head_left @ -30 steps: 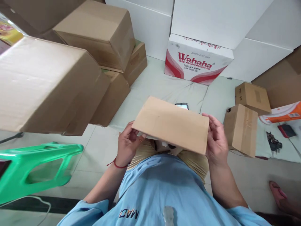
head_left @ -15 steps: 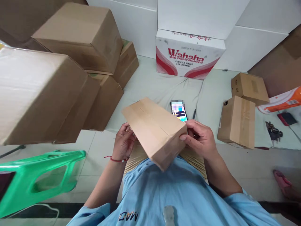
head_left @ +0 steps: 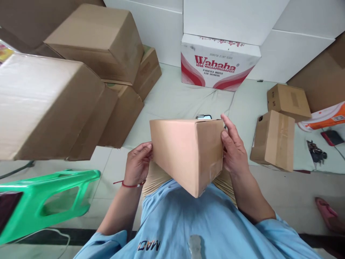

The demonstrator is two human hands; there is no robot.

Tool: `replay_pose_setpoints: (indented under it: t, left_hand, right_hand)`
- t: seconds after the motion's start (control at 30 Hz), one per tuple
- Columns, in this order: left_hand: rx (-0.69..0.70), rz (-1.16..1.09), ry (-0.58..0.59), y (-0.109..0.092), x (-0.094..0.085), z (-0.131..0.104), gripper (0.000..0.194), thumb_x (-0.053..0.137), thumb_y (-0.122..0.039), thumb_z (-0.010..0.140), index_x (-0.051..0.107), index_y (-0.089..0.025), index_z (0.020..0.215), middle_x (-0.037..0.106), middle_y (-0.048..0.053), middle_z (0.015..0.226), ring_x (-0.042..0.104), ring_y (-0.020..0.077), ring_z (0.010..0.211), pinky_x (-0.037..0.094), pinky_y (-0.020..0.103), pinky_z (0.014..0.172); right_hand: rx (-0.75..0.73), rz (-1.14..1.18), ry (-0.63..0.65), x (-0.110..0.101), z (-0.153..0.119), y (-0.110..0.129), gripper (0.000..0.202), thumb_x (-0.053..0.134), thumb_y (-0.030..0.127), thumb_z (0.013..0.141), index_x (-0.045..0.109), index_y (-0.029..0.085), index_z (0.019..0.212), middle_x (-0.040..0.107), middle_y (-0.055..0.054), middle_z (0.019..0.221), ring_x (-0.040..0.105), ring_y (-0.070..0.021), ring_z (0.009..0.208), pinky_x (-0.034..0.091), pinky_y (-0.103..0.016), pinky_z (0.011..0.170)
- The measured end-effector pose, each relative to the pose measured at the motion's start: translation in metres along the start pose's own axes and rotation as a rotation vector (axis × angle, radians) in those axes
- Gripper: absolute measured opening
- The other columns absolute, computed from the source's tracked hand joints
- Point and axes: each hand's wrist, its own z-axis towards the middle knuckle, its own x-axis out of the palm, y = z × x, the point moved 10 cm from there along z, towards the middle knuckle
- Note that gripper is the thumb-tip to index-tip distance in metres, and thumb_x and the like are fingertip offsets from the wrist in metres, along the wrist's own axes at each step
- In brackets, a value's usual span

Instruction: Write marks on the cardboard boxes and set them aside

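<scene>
A plain brown cardboard box (head_left: 175, 149) is held up in front of my blue shirt, a long side and a taped end facing me. My left hand (head_left: 138, 162) pinches its left edge between thumb and fingers. At the taped right end, my right hand (head_left: 235, 153) grips the box, thumb on the near face and fingers reaching up behind the edge. Just behind the box's top edge shows a small part of a phone (head_left: 207, 117); the rest is hidden.
Large cartons (head_left: 88, 46) are stacked at the left above a green stool (head_left: 35, 194). A Wahaha carton (head_left: 215, 68) stands at the back of the covered table (head_left: 167, 93). Two small boxes (head_left: 280, 140), keys (head_left: 316, 151) and a pink shoe (head_left: 325, 208) are at the right.
The box has been turned and tilted, so its side and taped end now face me and it covers most of the phone. My right hand's fingers have risen along its end.
</scene>
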Motion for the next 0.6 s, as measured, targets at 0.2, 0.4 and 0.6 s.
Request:
replay_pose_setpoints:
  t: [0.2,0.4,0.6]
  left_hand:
    - [0.157,-0.076,0.059,-0.03,0.01,-0.019,0.045,0.094,-0.05,0.073,0.088,-0.019,0.106,0.083,0.01,0.098,0.076,0.0222,0.084,0.062,0.031,0.075]
    - [0.188,-0.024,0.074,-0.022,0.015,-0.011,0.073,0.106,-0.032,0.061,0.08,-0.026,0.129,0.064,-0.006,0.07,0.061,0.0107,0.068,0.054,0.02,0.068]
    - [0.011,0.025,-0.028,0.0,-0.001,0.002,0.059,0.099,-0.063,0.067,0.078,-0.019,0.1,0.072,-0.003,0.071,0.062,0.0126,0.056,0.05,0.023,0.052]
  right_hand:
    - [0.208,0.164,-0.082,-0.02,0.01,-0.027,0.055,0.072,0.055,0.092,0.064,0.03,0.14,0.032,0.011,0.061,0.017,-0.0077,0.044,0.015,-0.023,0.038]
    - [0.202,0.176,-0.007,-0.021,0.011,-0.02,0.051,0.091,0.062,0.077,0.064,0.025,0.099,0.05,0.01,0.056,0.028,-0.0053,0.041,0.018,-0.021,0.039]
    - [0.072,0.018,0.015,-0.015,0.004,-0.013,0.06,0.077,0.074,0.091,0.058,0.021,0.07,0.051,0.004,0.062,0.044,-0.0086,0.053,0.034,-0.022,0.046]
